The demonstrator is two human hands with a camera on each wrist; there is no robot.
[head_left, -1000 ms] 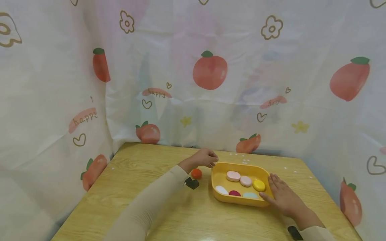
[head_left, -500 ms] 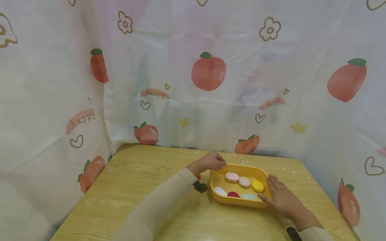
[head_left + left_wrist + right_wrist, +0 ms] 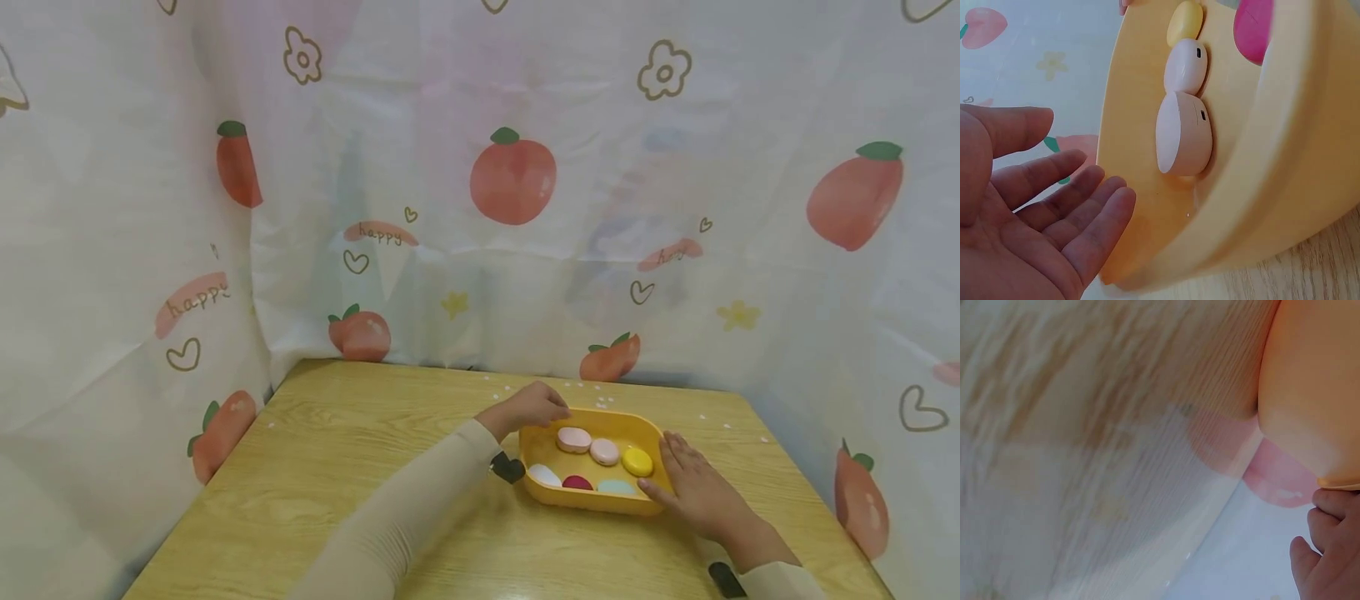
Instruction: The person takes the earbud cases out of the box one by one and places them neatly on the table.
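Note:
A yellow tray [image 3: 592, 500] stands on the wooden table with several small rounded cases in it. Among them are an oval pink case [image 3: 573, 440], a smaller pink one [image 3: 604, 452] and a yellow one [image 3: 637, 462]. In the left wrist view both pink cases show a small dark port. White, dark red [image 3: 577, 482] and pale blue [image 3: 617, 487] cases lie along the near wall, partly hidden by it. My left hand [image 3: 534, 405] is at the tray's back left corner, fingers loosely bent, holding nothing. Straight fingers of my right hand [image 3: 701, 487] rest against the right rim.
Small white bits [image 3: 602, 402] are scattered on the table [image 3: 360, 450] behind the tray. A white cloth with fruit prints [image 3: 513, 181] hangs behind and on both sides. Dark wrist straps show, one [image 3: 507, 468] close to the tray's left side.
My left hand has moved right, from beside the tray to over its back left corner. An orange object left of the tray is now hidden behind my left arm. My right hand stays put.

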